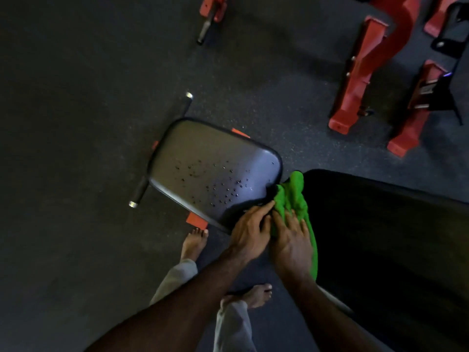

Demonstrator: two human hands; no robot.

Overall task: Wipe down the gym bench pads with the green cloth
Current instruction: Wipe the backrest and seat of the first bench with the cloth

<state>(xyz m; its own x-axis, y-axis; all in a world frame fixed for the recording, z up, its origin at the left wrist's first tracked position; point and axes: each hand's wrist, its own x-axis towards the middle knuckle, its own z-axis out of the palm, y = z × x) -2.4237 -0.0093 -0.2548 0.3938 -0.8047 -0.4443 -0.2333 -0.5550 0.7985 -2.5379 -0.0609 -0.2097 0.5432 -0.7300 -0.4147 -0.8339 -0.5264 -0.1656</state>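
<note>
Wide open dark rubber floor [76, 123] on the left side and beyond the seat pad [208, 161], plenty of room there. To the upper right it gets crowded: red machine frames [355, 80] stand well apart from the bench, and another red piece with a dark handle [212, 11] sits at the top edge.

The seat pad is a rounded dark rectangle, tilted in view, its near right corner meeting the long back pad [380, 237], which runs off the right edge. Black bars with shiny ends [138, 191] stick out beyond the seat pad's left edge, and orange-red frame tabs [196, 221] peek out from under it.

Now the green cloth [294, 196]: bright green, bunched and rumpled, lying on the left end of the back pad right at the gap between the two pads. The right hand [291, 242] lies on it with fingers spread fairly flat, pressing it down, a wide grip. The left hand [250, 229] is just beside, fingers stretched toward the cloth's edge at the seat pad's corner (whether they pinch the cloth, I cannot tell).

The seat pad shows a scatter of small droplets [223, 189] across its glossy surface. Bare feet [194, 241] stand on the floor just beside the near edge.
</note>
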